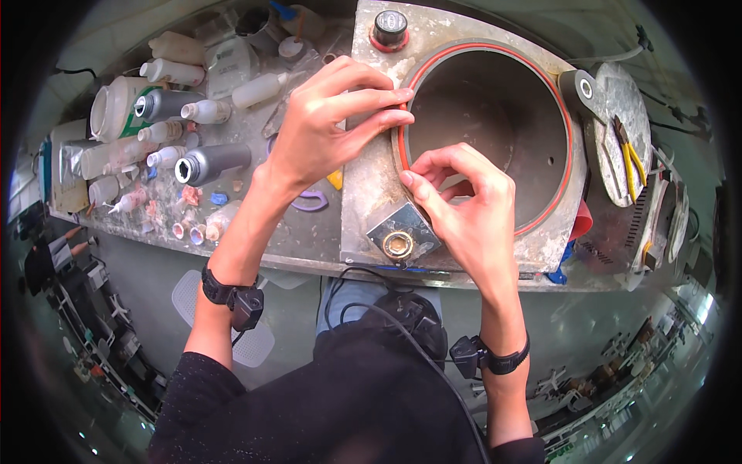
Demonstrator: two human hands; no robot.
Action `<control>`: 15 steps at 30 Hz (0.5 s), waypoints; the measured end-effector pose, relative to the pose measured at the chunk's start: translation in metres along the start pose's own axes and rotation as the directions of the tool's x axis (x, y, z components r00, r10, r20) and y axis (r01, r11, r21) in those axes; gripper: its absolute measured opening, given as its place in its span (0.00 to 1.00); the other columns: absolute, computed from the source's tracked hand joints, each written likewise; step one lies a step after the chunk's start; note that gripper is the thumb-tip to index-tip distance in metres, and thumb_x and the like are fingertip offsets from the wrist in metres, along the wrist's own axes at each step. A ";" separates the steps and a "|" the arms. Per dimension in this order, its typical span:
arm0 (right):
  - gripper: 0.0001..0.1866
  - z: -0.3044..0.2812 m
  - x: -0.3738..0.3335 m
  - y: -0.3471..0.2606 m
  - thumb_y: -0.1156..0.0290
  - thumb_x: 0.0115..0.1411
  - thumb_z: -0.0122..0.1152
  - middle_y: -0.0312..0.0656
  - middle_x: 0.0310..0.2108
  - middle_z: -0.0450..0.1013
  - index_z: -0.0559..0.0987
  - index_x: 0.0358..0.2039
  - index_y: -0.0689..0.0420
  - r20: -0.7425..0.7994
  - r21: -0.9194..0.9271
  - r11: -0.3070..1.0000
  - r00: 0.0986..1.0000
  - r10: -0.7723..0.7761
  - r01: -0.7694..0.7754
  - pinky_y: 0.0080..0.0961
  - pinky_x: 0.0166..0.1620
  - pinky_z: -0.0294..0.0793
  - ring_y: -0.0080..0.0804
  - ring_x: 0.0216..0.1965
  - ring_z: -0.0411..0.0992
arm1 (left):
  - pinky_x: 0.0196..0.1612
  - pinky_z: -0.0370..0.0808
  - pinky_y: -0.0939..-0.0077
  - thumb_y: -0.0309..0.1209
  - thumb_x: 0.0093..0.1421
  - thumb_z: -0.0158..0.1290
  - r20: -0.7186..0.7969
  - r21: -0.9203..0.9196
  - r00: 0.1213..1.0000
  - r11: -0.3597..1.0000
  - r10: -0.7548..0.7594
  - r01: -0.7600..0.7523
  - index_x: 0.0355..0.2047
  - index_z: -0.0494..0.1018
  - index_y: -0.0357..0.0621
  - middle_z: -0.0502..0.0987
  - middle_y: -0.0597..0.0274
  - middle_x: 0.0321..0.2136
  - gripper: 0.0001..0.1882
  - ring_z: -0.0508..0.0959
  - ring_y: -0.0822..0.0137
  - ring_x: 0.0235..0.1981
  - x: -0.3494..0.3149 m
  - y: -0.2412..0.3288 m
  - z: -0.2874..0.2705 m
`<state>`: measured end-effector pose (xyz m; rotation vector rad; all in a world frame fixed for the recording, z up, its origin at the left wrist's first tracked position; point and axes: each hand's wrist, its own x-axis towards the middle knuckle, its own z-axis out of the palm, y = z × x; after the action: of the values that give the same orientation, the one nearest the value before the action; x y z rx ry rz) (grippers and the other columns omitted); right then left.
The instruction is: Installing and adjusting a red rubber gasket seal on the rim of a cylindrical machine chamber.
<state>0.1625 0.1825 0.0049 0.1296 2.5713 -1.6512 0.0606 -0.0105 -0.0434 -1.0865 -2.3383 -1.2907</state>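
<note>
A thin red sealing ring (570, 147) runs around the rim of a round metal chamber (495, 93) set in a worn, stained metal top. On the rim's left side, my left hand (332, 112) pinches the ring between thumb and fingers. Slightly nearer to me, my right hand (471, 201) is closed with thumb and forefinger at the same stretch of ring, its other fingers curled over the opening. Between the two hands a short length of red ring shows along the rim. The chamber's inside is dull grey, with a small hole low on the right.
A round lid (618, 93) on a hinge arm stands right of the chamber, with yellow-handled pliers (634, 162) on it. A black knob (390, 29) and a brass fitting (398, 245) sit on the top. Several bottles, including a grey one (212, 164), crowd the bench at left.
</note>
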 end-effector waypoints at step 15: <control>0.08 -0.024 -0.029 0.010 0.78 0.52 0.76 0.39 0.29 0.77 0.84 0.31 0.60 0.064 -0.219 0.962 0.987 -0.150 0.160 0.35 0.37 0.77 0.39 0.33 0.76 | 0.41 0.77 0.69 0.26 0.48 0.75 0.066 -0.045 0.997 0.999 0.030 -0.027 0.45 0.88 0.43 0.83 0.61 0.36 0.22 0.79 0.64 0.36 -0.001 0.000 -0.006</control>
<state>0.1920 0.2076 0.0086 -0.1273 2.7702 -1.3747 0.0607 -0.0162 -0.0407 -1.1900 -2.3437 -1.3215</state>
